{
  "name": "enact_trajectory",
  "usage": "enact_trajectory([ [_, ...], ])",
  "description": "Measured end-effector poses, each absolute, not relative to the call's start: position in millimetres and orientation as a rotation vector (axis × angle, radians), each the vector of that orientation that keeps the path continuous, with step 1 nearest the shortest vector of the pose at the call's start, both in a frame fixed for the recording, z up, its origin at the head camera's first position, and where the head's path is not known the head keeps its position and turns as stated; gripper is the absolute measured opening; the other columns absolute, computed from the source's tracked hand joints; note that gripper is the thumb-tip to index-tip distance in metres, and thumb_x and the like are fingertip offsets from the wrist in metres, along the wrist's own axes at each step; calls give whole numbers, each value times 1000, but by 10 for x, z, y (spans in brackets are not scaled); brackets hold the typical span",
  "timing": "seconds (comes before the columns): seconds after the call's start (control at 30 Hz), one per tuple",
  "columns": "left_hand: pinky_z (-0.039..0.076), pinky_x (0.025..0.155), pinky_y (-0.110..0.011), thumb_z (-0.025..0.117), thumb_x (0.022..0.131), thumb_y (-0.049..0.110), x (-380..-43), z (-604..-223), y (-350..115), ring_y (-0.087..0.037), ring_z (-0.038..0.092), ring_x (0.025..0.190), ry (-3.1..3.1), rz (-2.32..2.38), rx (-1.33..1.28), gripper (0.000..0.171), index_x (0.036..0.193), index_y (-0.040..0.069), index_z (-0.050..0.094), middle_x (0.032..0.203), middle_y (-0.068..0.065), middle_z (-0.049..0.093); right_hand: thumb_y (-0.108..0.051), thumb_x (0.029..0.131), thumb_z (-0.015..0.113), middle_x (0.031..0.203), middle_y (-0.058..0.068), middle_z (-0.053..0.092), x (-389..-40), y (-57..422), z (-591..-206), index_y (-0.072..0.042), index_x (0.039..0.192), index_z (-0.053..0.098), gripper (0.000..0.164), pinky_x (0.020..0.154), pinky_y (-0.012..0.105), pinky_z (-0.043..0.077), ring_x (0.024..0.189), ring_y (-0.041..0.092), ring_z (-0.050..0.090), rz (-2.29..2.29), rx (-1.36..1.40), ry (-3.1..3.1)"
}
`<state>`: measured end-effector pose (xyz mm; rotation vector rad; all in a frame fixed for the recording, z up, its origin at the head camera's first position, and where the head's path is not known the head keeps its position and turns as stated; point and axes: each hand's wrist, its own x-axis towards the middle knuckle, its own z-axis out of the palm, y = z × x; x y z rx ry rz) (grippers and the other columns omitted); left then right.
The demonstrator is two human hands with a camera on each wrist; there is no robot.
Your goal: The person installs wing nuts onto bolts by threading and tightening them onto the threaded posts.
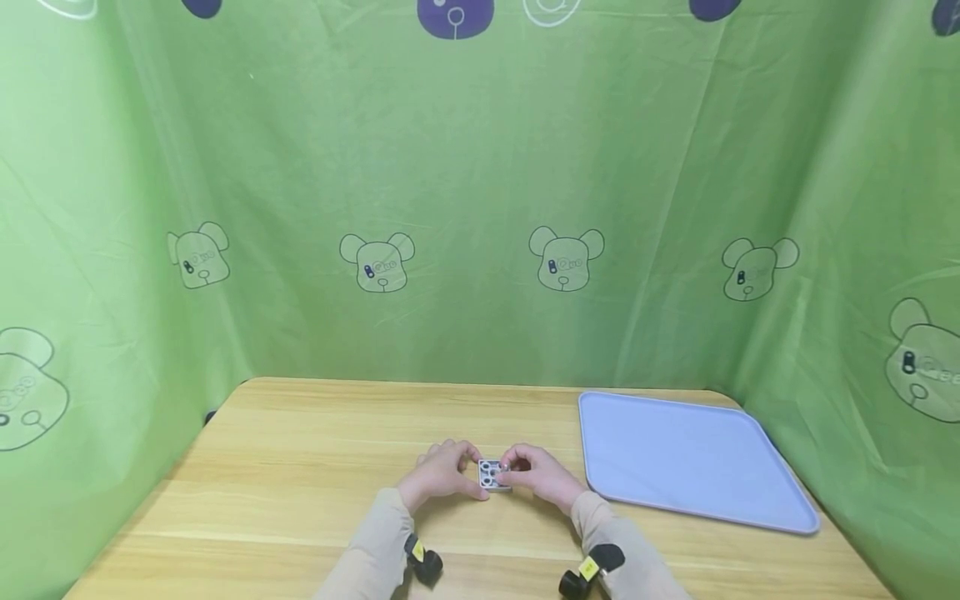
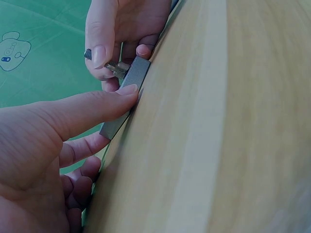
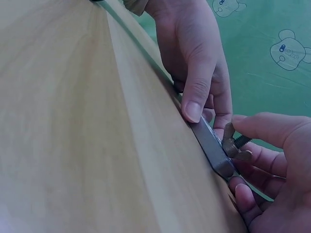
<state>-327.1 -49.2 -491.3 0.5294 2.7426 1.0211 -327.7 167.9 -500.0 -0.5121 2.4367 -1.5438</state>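
Observation:
A small square grey metal plate with several round holes (image 1: 486, 473) rests on the wooden table between the two hands. My left hand (image 1: 444, 473) holds it by its left side, thumb on the near edge and fingers at the far side. On the plate's right part stands a wing nut (image 3: 232, 144) with a threaded bolt end (image 3: 242, 141) sticking out of it. My right hand (image 1: 542, 475) pinches at this wing nut with thumb and index finger. In the left wrist view the right thumb (image 2: 99, 51) partly hides the bolt.
A light blue-purple tray (image 1: 690, 454) lies at the table's right side, close beyond the right hand. Green cloth (image 1: 472, 317) with bear prints hangs around the back and sides of the wooden table (image 1: 300, 467). Each sleeve bears a black wrist camera (image 1: 426, 563).

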Motion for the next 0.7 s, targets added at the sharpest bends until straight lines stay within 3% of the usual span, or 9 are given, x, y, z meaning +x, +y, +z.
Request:
enact_trajectory([
  [0.27, 28, 75, -35, 86, 63, 37, -3275, -4920, -495, -19, 40, 83, 2736, 1037, 533, 52, 106, 20, 61, 90, -2, 52, -4, 77, 71, 99, 15, 61, -3263, 1711, -4985, 3, 106, 57, 33, 81, 26, 41, 89, 16, 52, -1556, -619, 2366],
  [0.5, 28, 75, -34, 86, 63, 37, -3277, -4923, -501, -19, 40, 83, 2744, 1034, 539, 52, 105, 21, 61, 89, -1, 52, -3, 75, 73, 95, 12, 60, -3287, 1683, -5014, 2, 92, 56, 25, 81, 23, 42, 88, 16, 52, -1535, -624, 2445],
  [0.7, 28, 74, -34, 87, 63, 38, -3284, -4930, -502, -19, 40, 83, 2744, 1034, 535, 52, 105, 21, 62, 89, -1, 51, -2, 74, 74, 103, 14, 63, -3286, 1669, -5025, 4, 83, 52, 24, 85, 27, 41, 91, 16, 53, -1552, -630, 2465],
])
